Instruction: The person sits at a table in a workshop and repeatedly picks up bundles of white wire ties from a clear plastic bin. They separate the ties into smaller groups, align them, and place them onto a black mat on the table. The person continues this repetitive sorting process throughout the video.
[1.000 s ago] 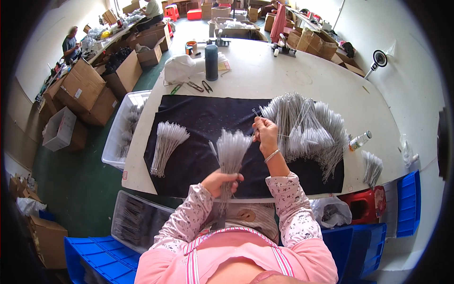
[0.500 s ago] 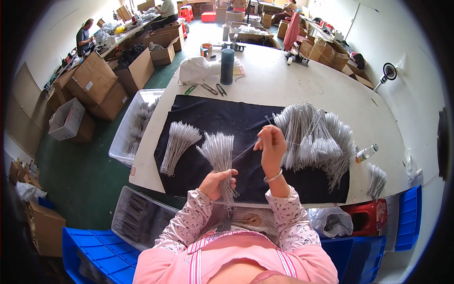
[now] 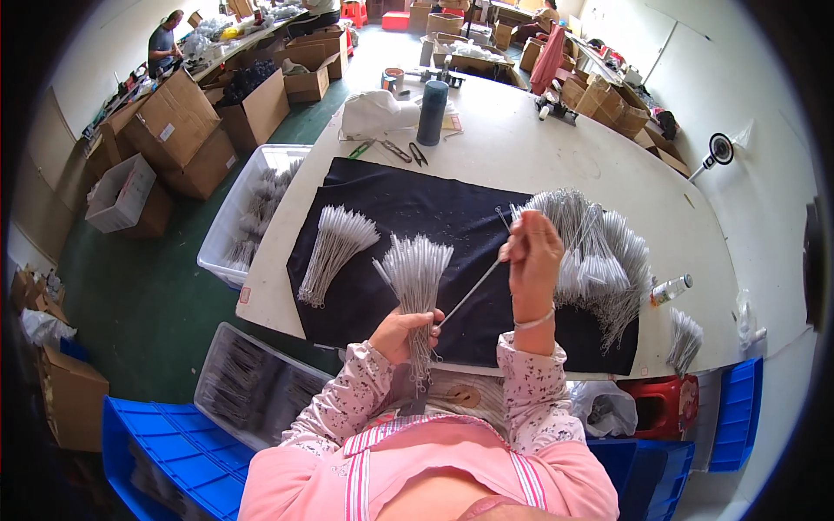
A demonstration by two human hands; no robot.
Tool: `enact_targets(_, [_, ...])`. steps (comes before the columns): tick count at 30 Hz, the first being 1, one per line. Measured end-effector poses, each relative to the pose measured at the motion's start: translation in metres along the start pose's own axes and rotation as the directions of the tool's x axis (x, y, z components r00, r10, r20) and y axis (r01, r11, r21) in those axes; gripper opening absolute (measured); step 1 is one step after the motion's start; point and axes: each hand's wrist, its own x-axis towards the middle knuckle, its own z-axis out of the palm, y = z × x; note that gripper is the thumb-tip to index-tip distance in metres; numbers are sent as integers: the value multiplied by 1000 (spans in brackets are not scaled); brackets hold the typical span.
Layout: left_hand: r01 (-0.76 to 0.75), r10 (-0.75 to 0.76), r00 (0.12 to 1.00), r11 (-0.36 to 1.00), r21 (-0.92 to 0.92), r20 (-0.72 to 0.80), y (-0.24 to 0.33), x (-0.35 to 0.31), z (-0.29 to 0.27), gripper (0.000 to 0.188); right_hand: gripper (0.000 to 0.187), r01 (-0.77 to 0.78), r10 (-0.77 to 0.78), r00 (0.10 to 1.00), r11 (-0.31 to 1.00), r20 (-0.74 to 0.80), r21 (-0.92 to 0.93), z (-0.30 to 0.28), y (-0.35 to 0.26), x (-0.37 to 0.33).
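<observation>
My left hand point(image 3: 400, 335) is closed around a bundle of straw cleaning brushes point(image 3: 415, 273), white bristles fanned upward and looped wire ends hanging below the fist. A single straw brush point(image 3: 476, 287) slants from the pinched fingers of my right hand point(image 3: 535, 256) down to the left hand. Right of that hand a large pile of straw brushes point(image 3: 599, 269) lies partly on the black cloth point(image 3: 426, 187), some loops up. A smaller bunch of brushes point(image 3: 334, 252) rests at the cloth's left side.
On the white table point(image 3: 608, 148) stand a dark cylinder point(image 3: 432, 113), snips point(image 3: 418, 154) and a small glass bottle point(image 3: 671, 289). More brushes point(image 3: 685, 340) lie by the right edge. A white bin point(image 3: 228, 260) and blue crates point(image 3: 187, 451) flank the table. A person point(image 3: 162, 43) sits far left.
My right hand has moved right and slightly up, and the single brush now shows at a longer slant. My left hand still grips the bundle. The view has shifted slightly.
</observation>
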Motion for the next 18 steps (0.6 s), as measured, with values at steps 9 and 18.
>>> enact_targets(9, [36, -26, 992, 996, -79, 123, 8, -25, 17, 39, 24, -79, 164, 983, 795, 88, -602, -37, 102, -8])
enact_targets(18, [5, 6, 999, 972, -237, 45, 19, -29, -23, 31, 68, 854, -23, 518, 60, 855, -516, -7, 45, -23])
